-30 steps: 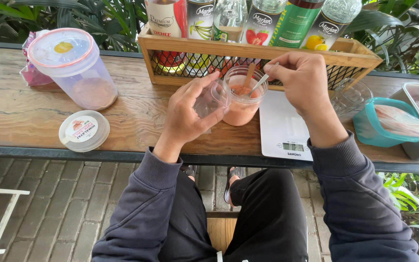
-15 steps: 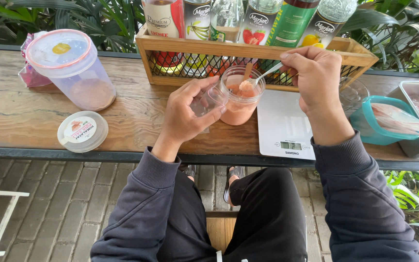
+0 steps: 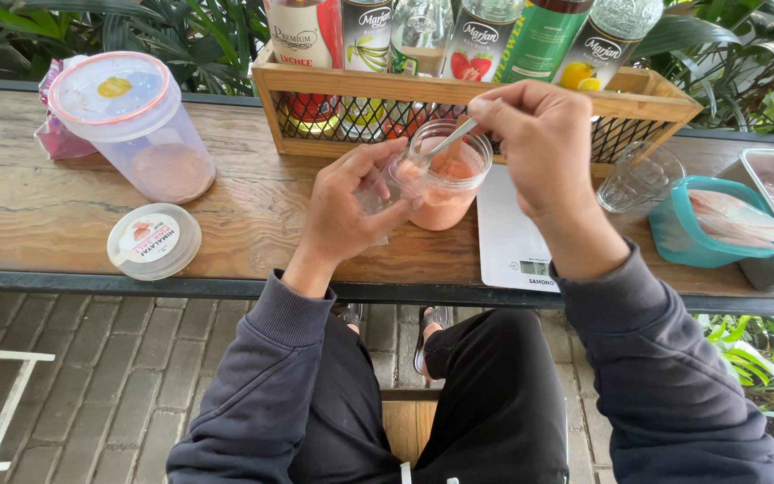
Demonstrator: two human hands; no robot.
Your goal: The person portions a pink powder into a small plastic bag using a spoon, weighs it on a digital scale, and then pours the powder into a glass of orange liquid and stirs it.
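Frame centre: left hand (image 3: 351, 202) palm-in, fingers curled, grip clamped on a small clear cup (image 3: 385, 184), tilted toward the jar (image 3: 445, 175) of pink powder on the worktop (image 3: 253, 215). Right hand (image 3: 544, 134) above jar, wrist bent down, grip pinched together on spoon (image 3: 436, 148), bowl over the powder. Scale (image 3: 512, 237) just right of jar.

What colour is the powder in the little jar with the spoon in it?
Pinkish orange. The powder in the open jar shows best in the head view, the only one.

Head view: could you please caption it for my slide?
Right hand lifts metal spoon over clear pink-powder jar; left hand beside it.
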